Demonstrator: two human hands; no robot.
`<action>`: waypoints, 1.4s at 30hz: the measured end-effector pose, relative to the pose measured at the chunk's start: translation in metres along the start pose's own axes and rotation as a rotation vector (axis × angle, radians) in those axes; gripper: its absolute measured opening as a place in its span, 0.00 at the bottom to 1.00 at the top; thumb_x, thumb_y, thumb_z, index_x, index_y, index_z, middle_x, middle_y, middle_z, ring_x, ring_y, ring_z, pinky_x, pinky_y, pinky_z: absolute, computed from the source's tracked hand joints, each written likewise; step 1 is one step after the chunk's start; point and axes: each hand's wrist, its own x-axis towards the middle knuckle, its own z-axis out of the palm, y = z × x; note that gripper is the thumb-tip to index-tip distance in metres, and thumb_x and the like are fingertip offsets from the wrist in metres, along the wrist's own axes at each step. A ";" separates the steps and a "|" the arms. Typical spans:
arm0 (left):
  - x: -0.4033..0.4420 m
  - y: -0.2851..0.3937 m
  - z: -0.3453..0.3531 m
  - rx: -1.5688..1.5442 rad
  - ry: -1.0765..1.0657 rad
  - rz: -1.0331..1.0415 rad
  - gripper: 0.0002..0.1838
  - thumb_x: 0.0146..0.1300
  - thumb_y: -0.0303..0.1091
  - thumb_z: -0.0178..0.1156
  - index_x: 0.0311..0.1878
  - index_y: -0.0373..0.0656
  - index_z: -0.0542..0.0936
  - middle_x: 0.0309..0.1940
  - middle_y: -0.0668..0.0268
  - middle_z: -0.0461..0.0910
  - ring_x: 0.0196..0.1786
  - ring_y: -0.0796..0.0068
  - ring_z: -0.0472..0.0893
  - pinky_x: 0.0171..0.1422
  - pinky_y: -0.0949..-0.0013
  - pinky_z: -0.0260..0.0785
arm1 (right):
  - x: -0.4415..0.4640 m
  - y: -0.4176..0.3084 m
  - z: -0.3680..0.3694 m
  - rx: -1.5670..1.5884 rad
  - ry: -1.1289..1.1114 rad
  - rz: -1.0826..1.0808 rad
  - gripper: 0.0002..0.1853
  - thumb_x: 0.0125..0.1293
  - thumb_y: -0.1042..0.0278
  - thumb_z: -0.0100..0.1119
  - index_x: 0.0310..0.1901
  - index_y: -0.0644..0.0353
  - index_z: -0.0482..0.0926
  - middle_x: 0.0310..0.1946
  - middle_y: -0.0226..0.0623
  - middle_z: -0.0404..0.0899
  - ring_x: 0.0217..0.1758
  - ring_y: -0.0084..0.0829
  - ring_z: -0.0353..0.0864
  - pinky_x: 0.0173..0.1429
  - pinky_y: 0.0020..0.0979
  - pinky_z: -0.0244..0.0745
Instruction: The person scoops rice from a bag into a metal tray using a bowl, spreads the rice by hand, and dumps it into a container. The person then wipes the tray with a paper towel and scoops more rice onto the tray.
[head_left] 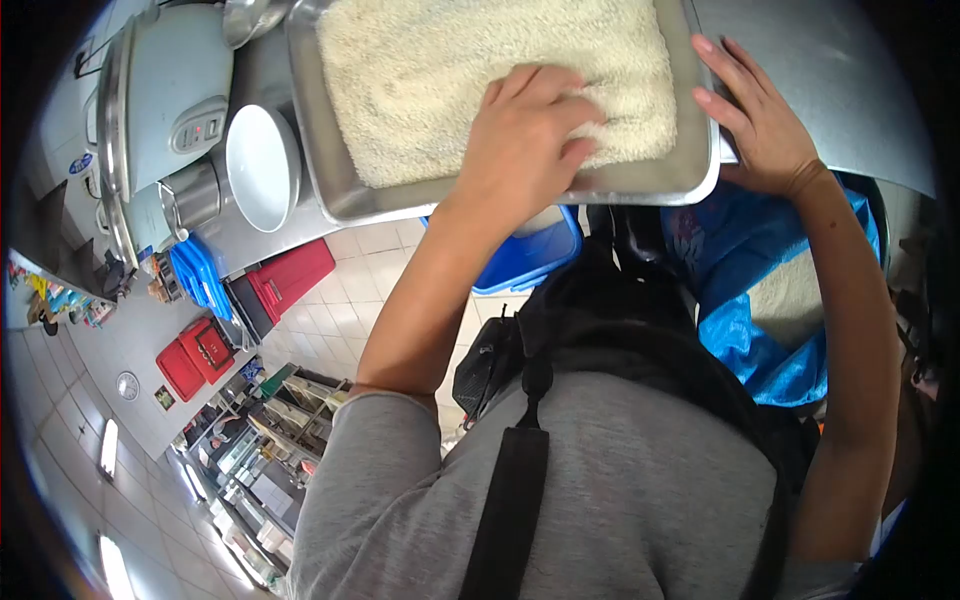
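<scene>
Where left hand (pixel 530 135) touches, grains (pixel 430 85), cream-coloured (rippled)

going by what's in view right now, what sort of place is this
Probably a commercial kitchen: a large metal tray of pale crumb-like grains sits on a metal counter, with a bulky lidded cooker-like appliance nearby.

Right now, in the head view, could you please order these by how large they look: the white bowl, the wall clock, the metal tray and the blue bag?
1. Metal tray
2. Blue bag, though partly hidden
3. White bowl
4. Wall clock, farther away
</scene>
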 end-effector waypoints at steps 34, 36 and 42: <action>-0.013 -0.024 -0.018 -0.013 -0.009 -0.083 0.14 0.50 0.25 0.69 0.42 0.48 0.86 0.47 0.60 0.81 0.53 0.57 0.77 0.58 0.60 0.71 | 0.005 -0.004 -0.007 0.015 -0.021 0.011 0.59 0.32 0.66 0.82 0.70 0.32 0.57 0.78 0.41 0.48 0.78 0.48 0.56 0.81 0.51 0.51; -0.027 -0.048 -0.038 0.068 0.050 -0.193 0.14 0.51 0.25 0.69 0.42 0.48 0.86 0.47 0.60 0.81 0.53 0.58 0.77 0.57 0.60 0.72 | 0.006 -0.004 -0.008 0.028 -0.030 0.010 0.58 0.33 0.66 0.82 0.69 0.33 0.58 0.78 0.41 0.48 0.78 0.49 0.56 0.81 0.51 0.51; -0.039 -0.120 -0.069 0.386 0.329 -0.573 0.14 0.59 0.33 0.65 0.49 0.46 0.84 0.48 0.55 0.81 0.54 0.51 0.77 0.58 0.55 0.72 | 0.009 -0.005 -0.013 0.048 -0.056 0.007 0.56 0.32 0.67 0.81 0.68 0.36 0.59 0.78 0.43 0.48 0.78 0.50 0.54 0.80 0.52 0.51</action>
